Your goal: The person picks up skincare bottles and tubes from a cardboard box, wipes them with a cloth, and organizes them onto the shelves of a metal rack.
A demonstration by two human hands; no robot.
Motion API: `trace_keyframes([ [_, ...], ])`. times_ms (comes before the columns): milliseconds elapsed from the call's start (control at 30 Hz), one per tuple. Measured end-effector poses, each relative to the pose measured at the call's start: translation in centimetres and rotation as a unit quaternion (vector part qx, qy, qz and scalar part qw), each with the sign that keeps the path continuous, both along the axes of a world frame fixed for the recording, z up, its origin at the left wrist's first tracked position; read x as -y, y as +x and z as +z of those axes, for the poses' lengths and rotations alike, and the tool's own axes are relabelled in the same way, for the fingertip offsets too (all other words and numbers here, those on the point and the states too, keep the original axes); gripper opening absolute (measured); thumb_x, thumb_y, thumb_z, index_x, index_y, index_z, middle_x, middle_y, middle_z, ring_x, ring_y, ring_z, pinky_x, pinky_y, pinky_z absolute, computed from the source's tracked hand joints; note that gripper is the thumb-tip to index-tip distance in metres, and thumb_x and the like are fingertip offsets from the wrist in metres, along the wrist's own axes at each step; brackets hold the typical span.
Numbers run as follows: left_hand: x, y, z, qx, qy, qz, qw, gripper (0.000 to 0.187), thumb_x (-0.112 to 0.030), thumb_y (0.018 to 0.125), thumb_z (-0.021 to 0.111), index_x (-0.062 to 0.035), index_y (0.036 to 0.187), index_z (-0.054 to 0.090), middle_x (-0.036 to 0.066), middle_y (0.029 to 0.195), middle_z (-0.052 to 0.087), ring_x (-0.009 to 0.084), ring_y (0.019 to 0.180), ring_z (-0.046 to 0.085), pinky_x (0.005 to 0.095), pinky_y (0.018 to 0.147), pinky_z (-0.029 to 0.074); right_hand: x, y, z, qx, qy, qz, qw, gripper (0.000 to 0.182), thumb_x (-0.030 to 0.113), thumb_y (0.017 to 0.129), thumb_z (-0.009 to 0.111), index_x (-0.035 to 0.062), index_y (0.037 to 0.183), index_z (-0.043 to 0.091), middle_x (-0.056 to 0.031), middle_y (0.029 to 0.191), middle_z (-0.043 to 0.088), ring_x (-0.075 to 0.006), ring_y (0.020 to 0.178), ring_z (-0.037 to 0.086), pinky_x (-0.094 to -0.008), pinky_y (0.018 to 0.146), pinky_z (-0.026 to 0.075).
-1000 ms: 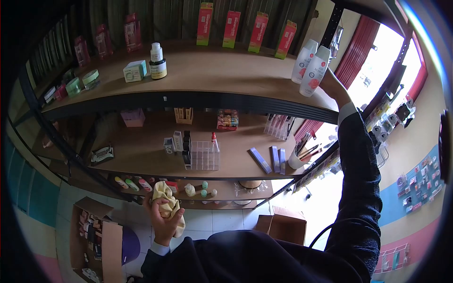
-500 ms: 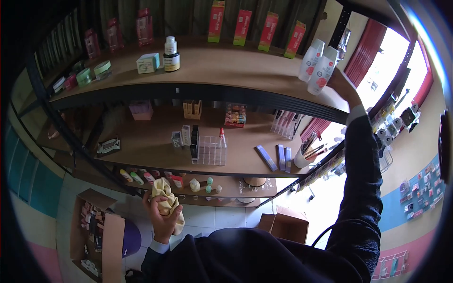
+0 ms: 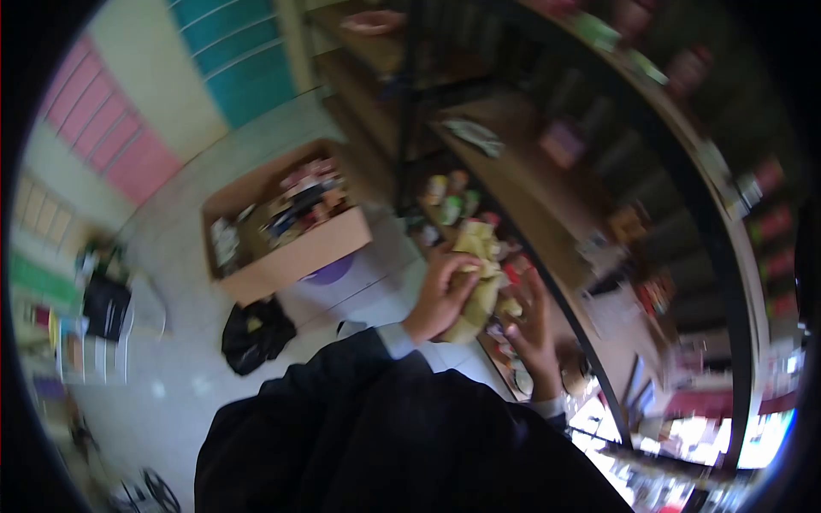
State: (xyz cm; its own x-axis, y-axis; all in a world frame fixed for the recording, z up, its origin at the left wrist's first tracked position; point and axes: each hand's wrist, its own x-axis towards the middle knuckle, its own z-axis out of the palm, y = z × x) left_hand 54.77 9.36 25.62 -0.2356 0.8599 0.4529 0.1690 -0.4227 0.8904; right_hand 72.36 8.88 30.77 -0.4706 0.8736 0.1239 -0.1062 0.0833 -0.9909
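Note:
My left hand is closed around a crumpled yellow cloth in front of the lower shelves. Just to the right of the cloth is my right hand, its fingers spread and nothing seen in them. Behind both hands, small bottles and other goods stand on the low shelf, blurred by motion. An open cardboard box full of packaged goods sits on the floor to the left.
The shelving's black frame edge curves past on the right. On the tiled floor lie a black plastic bag and a purple container, partly hidden behind the box. A white wire rack stands at far left.
The view has swung left and down toward the floor box. My right hand has left the two bottles on the top shelf and come down beside the cloth, still in my left hand.

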Motion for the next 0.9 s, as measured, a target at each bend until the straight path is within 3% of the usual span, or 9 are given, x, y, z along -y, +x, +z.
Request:
trace_keyframes([
  [33, 0.0, -1.3, -0.4, 0.015, -0.009, -0.004, 1.0, 0.02, -0.012, 0.083, 0.055, -0.0092, 0.103, 0.052, 0.014, 0.115, 0.04, 0.0253, 0.104, 0.044, 0.0327, 0.088, 0.036, -0.6, -3.9, -1.5, -0.08, -0.031, 0.055, 0.995, 0.089, 0.019, 0.074, 0.068, 0.0053, 0.138, 0.008, -0.0162, 0.14, 0.019, -0.0277, 0.127, 0.026, -0.0394, 0.101, 0.028],
  [100, 0.4, -5.3, -1.1, 0.032, -0.022, 0.022, 0.999, 0.022, -0.016, 0.086, 0.054, -0.0092, 0.106, 0.051, 0.014, 0.118, 0.039, 0.0238, 0.106, 0.043, 0.0331, 0.087, 0.037, -1.6, -10.3, -4.4, -0.017, 0.008, 0.05, 0.999, 0.087, 0.013, 0.075, 0.067, 0.007, 0.139, 0.008, -0.0158, 0.135, 0.025, -0.0254, 0.123, 0.03, -0.0342, 0.101, 0.027],
  [167, 0.4, -10.2, -1.0, 0.295, -0.191, -0.102, 0.93, 0.03, -0.027, 0.091, 0.044, -0.0106, 0.116, 0.044, 0.008, 0.119, 0.04, 0.0195, 0.109, 0.042, 0.0317, 0.092, 0.033, -3.4, -15.6, -7.6, 0.09, 0.023, -0.011, 0.996, 0.074, 0.005, 0.077, 0.062, 0.0042, 0.136, 0.017, -0.0143, 0.13, 0.033, -0.0227, 0.119, 0.035, -0.0328, 0.099, 0.03],
  [233, -0.2, -15.5, -3.1, 0.405, -0.119, -0.087, 0.902, 0.036, -0.032, 0.092, 0.041, -0.0109, 0.121, 0.037, 0.007, 0.122, 0.041, 0.016, 0.111, 0.041, 0.0289, 0.089, 0.035, -4.6, -19.9, -9.0, 0.025, -0.146, -0.035, 0.988, 0.055, -0.002, 0.082, 0.054, 0.006, 0.13, 0.029, -0.0105, 0.121, 0.044, -0.0186, 0.109, 0.045, -0.03, 0.09, 0.039],
  [400, 1.0, -32.5, -10.5, 0.12, -0.234, 0.07, 0.962, 0.016, -0.01, 0.086, 0.049, -0.0049, 0.102, 0.051, 0.007, 0.098, 0.058, 0.0148, 0.094, 0.053, 0.0286, 0.086, 0.038, -8.4, -29.0, -12.9, -0.056, -0.353, 0.001, 0.934, 0.044, 0.007, 0.089, 0.047, 0.0099, 0.129, 0.03, -0.0095, 0.118, 0.048, -0.0211, 0.1, 0.053, -0.0331, 0.084, 0.046],
  [467, 2.9, -38.2, -14.9, 0.093, -0.277, 0.179, 0.939, 0.015, -0.011, 0.083, 0.053, -0.0035, 0.095, 0.054, 0.007, 0.092, 0.059, 0.0165, 0.085, 0.056, 0.0288, 0.079, 0.043, -9.0, -33.3, -12.7, -0.049, -0.373, -0.017, 0.926, 0.037, 0.015, 0.091, 0.042, 0.0118, 0.127, 0.032, -0.0137, 0.113, 0.049, -0.0284, 0.094, 0.056, -0.0401, 0.077, 0.049],
  [633, 9.9, -49.4, -22.3, -0.222, -0.474, 0.298, 0.798, 0.017, -0.012, 0.075, 0.057, -0.0016, 0.088, 0.056, 0.019, 0.084, 0.059, 0.0339, 0.08, 0.058, 0.0392, 0.069, 0.047, -10.7, -40.0, -14.4, -0.051, -0.4, 0.057, 0.913, 0.044, 0.009, 0.09, 0.044, 0.011, 0.13, 0.027, -0.0126, 0.12, 0.045, -0.0262, 0.105, 0.051, -0.0404, 0.085, 0.045],
  [733, 13.6, -54.5, -24.8, -0.242, -0.555, 0.354, 0.713, 0.014, -0.011, 0.076, 0.052, 0.0, 0.082, 0.057, 0.021, 0.084, 0.059, 0.0367, 0.082, 0.057, 0.0439, 0.071, 0.045, -10.6, -42.8, -14.4, -0.035, -0.43, 0.037, 0.901, 0.042, 0.008, 0.09, 0.043, 0.0111, 0.129, 0.028, -0.0128, 0.12, 0.045, -0.0265, 0.105, 0.051, -0.0403, 0.084, 0.047],
  [900, 15.9, -56.8, -26.3, -0.209, -0.585, 0.361, 0.695, 0.015, -0.012, 0.075, 0.054, -0.0011, 0.081, 0.062, 0.021, 0.079, 0.061, 0.0369, 0.078, 0.059, 0.045, 0.071, 0.046, -11.9, -44.0, -14.6, -0.021, -0.433, 0.022, 0.901, 0.041, 0.01, 0.09, 0.044, 0.0118, 0.129, 0.029, -0.0133, 0.12, 0.045, -0.0284, 0.103, 0.053, -0.0419, 0.082, 0.048],
])
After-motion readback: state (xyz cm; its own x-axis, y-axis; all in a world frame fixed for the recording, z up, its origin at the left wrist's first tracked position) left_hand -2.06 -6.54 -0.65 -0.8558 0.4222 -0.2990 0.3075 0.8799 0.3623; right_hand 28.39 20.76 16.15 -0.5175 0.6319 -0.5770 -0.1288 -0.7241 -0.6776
